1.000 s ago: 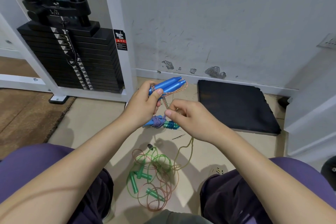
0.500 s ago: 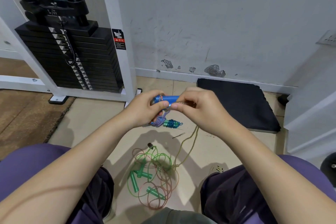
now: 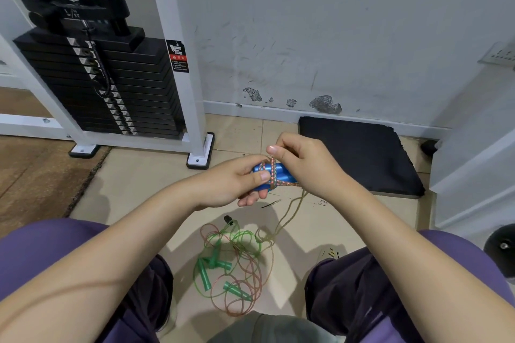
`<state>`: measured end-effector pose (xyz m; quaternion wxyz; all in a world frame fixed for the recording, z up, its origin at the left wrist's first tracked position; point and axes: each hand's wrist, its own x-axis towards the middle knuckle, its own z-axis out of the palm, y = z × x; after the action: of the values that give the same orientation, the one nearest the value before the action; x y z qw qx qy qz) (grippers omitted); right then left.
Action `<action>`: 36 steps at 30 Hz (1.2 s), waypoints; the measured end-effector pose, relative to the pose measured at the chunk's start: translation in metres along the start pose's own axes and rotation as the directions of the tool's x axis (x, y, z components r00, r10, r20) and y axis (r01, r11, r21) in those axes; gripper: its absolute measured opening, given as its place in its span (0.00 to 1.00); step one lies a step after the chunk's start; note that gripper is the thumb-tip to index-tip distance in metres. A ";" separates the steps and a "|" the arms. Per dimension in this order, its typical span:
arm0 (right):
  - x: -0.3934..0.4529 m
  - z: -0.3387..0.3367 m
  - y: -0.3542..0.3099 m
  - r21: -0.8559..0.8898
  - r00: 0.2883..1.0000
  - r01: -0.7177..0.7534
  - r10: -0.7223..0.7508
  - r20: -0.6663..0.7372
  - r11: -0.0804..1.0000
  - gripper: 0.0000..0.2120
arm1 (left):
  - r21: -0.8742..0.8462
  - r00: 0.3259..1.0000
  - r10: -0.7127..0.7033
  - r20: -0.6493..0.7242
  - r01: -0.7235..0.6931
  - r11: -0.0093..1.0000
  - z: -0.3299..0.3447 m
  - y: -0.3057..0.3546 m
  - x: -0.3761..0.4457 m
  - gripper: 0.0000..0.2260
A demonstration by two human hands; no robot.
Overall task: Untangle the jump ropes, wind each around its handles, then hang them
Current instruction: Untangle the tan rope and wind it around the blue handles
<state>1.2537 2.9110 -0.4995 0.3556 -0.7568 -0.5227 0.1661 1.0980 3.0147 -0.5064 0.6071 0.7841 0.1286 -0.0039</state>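
Head view shows the winding step under way at the centre of the frame: the left hand point(image 3: 237, 184) grips a pair of blue handles point(image 3: 274, 172) held side by side, thumb pressed over the turns already laid across them, while the right hand point(image 3: 303, 164) pinches the braided rope point(image 3: 274, 179) between thumb and fingertips just above the handles. From under the right hand the loose rope runs down toward the floor. Below, in the lower middle of the frame between the knees, a green jump rope point(image 3: 223, 262) lies in a tangle with a thin reddish rope point(image 3: 248, 287), its green handles scattered among the loops. Judging by the slack left, several more turns are needed; the next move calls for carrying the pinched rope round the handles under tension while the left thumb keeps the earlier turns from slipping.
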 end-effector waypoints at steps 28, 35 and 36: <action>-0.004 0.006 -0.018 0.233 0.979 -0.101 0.054 0.198 0.967 0.08 | 0.160 0.985 -0.109 0.135 0.087 0.983 -0.018 -0.006 -0.010 0.08; -0.004 -0.001 -0.012 0.274 0.967 -0.138 0.069 0.246 0.952 0.09 | 0.100 0.990 -0.082 0.111 0.071 0.992 -0.016 -0.011 -0.007 0.08; -0.004 -0.003 -0.009 0.297 0.964 -0.167 0.091 0.251 0.940 0.09 | 0.074 0.992 -0.062 0.107 0.054 0.996 -0.016 -0.011 -0.007 0.08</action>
<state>1.2481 2.9085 -0.4912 0.3961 -0.6982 -0.4765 0.3585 1.0868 3.0315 -0.5117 0.5846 0.7998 0.1175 -0.0690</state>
